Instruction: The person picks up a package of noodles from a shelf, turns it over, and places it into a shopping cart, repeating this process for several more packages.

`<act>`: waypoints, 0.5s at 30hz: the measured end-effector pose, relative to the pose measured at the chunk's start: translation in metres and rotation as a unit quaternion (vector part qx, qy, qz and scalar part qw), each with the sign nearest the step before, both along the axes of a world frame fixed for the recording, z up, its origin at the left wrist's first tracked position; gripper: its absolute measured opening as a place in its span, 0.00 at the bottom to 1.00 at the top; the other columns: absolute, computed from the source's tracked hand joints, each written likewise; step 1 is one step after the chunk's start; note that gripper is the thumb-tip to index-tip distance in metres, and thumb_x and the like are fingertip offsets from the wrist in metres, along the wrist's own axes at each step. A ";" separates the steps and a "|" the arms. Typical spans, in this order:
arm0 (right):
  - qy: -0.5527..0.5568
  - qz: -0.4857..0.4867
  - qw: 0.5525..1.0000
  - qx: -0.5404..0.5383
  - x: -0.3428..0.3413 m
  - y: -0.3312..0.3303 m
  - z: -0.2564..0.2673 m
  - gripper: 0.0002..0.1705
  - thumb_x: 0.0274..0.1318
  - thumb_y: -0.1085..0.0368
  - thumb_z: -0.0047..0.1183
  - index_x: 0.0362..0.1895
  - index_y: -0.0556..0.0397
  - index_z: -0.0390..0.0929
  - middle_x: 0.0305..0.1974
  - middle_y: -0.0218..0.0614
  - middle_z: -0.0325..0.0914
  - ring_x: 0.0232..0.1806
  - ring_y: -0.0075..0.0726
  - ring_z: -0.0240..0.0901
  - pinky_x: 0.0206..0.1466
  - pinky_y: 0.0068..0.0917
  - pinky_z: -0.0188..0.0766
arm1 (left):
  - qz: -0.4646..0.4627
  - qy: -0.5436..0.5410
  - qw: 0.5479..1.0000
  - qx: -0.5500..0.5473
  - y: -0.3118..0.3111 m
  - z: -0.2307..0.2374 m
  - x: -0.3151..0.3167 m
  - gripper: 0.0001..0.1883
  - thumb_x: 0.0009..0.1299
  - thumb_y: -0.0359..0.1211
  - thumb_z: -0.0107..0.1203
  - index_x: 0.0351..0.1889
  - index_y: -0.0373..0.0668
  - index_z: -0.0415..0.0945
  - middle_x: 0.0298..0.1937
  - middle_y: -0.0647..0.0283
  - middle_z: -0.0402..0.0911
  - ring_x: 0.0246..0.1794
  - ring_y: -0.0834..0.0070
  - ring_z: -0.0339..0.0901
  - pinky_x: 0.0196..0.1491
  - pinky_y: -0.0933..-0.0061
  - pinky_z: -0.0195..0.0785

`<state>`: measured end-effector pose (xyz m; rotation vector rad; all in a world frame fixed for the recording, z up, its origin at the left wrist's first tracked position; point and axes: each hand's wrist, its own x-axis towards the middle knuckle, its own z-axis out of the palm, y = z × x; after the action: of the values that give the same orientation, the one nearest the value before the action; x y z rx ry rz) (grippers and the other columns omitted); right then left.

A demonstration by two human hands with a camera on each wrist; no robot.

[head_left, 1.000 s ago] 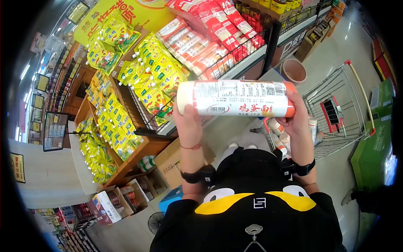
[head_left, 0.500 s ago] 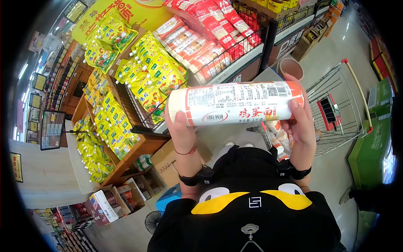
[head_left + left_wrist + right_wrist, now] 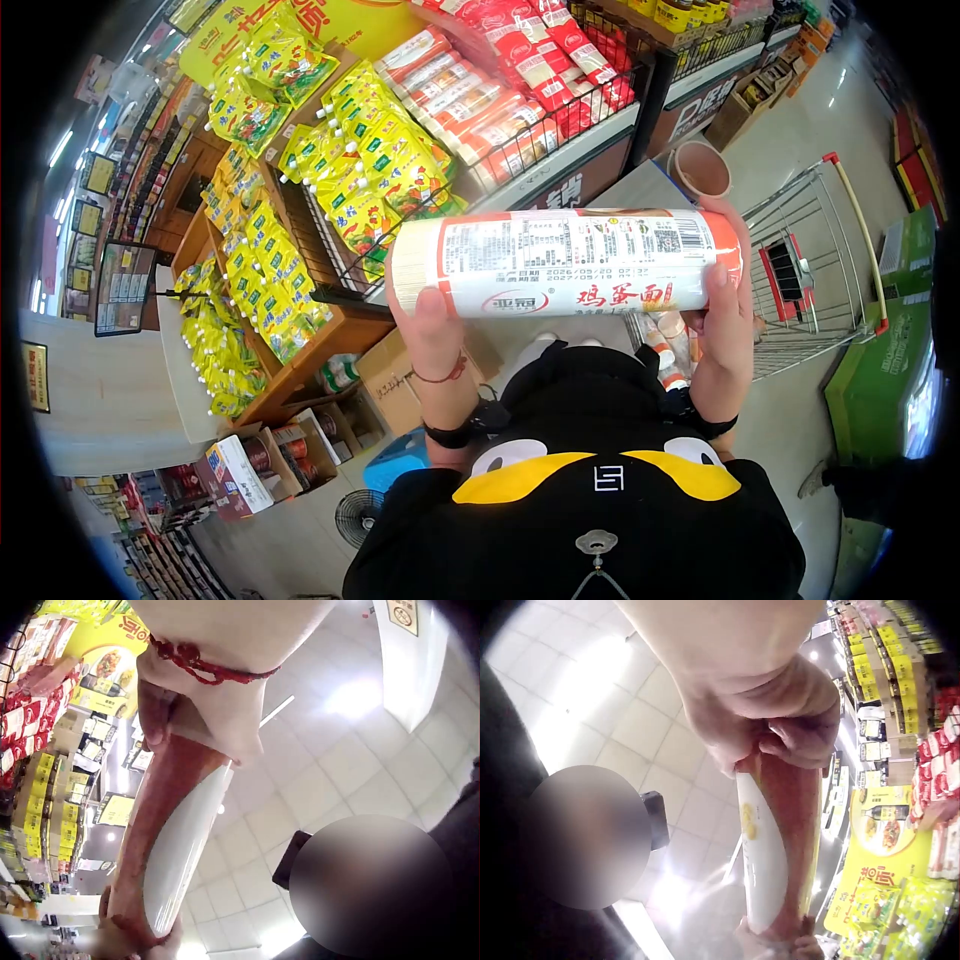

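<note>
A long round pack of dried egg noodles (image 3: 560, 265), wrapped in white and orange film, lies sideways in front of the chest. Its printed label with a barcode faces up toward the head camera. My left hand (image 3: 432, 335) grips the pale left end, thumb on the near side. At the orange right end, my right hand (image 3: 728, 315) holds the pack with the thumb across the wrapper. Both wrist views look along the pack's underside, where the noodle pack (image 3: 187, 847) shows a smooth white panel beside reddish film.
Behind the pack, shelves hold yellow spouted pouches (image 3: 395, 160), more noodle packs (image 3: 460, 95) and red-and-white bags (image 3: 535, 55). A shopping cart (image 3: 820, 270) with similar packs inside stands to the right. Near it is a pinkish bucket (image 3: 700, 170). Cardboard boxes (image 3: 395, 390) and a fan (image 3: 358, 515) sit lower left.
Both hands have brought the noodle pack a little lower and nearer the body, and it looks larger. Its printed side has rolled slightly. The grip at both ends stays.
</note>
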<state>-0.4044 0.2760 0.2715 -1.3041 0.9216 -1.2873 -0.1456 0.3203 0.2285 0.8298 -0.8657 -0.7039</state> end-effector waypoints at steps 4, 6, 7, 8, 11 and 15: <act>-0.001 0.002 1.000 -0.011 0.001 -0.001 0.000 0.35 0.59 0.46 0.42 0.64 0.53 0.54 0.45 0.36 0.71 0.23 0.11 0.64 0.16 0.08 0.52 | 0.005 -0.022 1.000 -0.006 0.001 0.003 0.004 0.42 0.60 0.60 0.56 0.56 0.29 0.63 0.49 0.55 0.75 0.48 0.70 0.75 0.50 0.71 0.68; -0.005 0.021 0.999 -0.032 -0.001 -0.005 -0.004 0.37 0.60 0.44 0.42 0.64 0.53 0.52 0.47 0.38 0.70 0.30 0.15 0.69 0.22 0.10 0.60 | 0.029 -0.057 0.998 -0.007 0.001 0.005 0.004 0.43 0.60 0.62 0.54 0.55 0.28 0.64 0.48 0.55 0.76 0.47 0.70 0.75 0.50 0.71 0.68; -0.007 0.030 0.999 -0.043 -0.003 -0.006 -0.006 0.37 0.60 0.43 0.42 0.64 0.53 0.52 0.48 0.38 0.69 0.34 0.18 0.71 0.25 0.11 0.64 | 0.035 -0.066 0.997 -0.008 0.001 0.004 0.006 0.44 0.60 0.63 0.54 0.55 0.28 0.64 0.48 0.55 0.76 0.47 0.70 0.75 0.49 0.71 0.68; -0.017 0.042 0.998 -0.035 -0.004 -0.006 -0.006 0.39 0.58 0.42 0.44 0.64 0.53 0.52 0.49 0.38 0.68 0.40 0.22 0.69 0.35 0.15 0.64 | 0.041 -0.075 0.996 -0.008 0.001 0.001 0.010 0.44 0.60 0.63 0.53 0.55 0.28 0.64 0.48 0.55 0.76 0.47 0.70 0.75 0.49 0.71 0.68; -0.041 0.072 0.996 -0.020 -0.006 -0.004 -0.006 0.44 0.55 0.39 0.49 0.64 0.54 0.52 0.52 0.38 0.66 0.54 0.29 0.65 0.55 0.25 0.62 | 0.056 -0.075 0.996 -0.013 0.001 -0.004 0.016 0.45 0.60 0.64 0.53 0.55 0.28 0.65 0.49 0.55 0.76 0.47 0.70 0.75 0.49 0.71 0.69; -0.045 0.080 0.995 -0.033 -0.004 -0.006 -0.004 0.46 0.54 0.35 0.49 0.64 0.55 0.52 0.52 0.38 0.65 0.54 0.29 0.64 0.56 0.26 0.61 | 0.036 -0.018 0.999 -0.019 0.004 0.000 0.013 0.46 0.59 0.64 0.54 0.56 0.28 0.64 0.50 0.55 0.76 0.47 0.70 0.75 0.48 0.71 0.69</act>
<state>-0.4082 0.2703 0.2671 -1.3324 0.7023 -1.2493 -0.1322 0.3239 0.2286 0.8375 -0.8742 -0.6106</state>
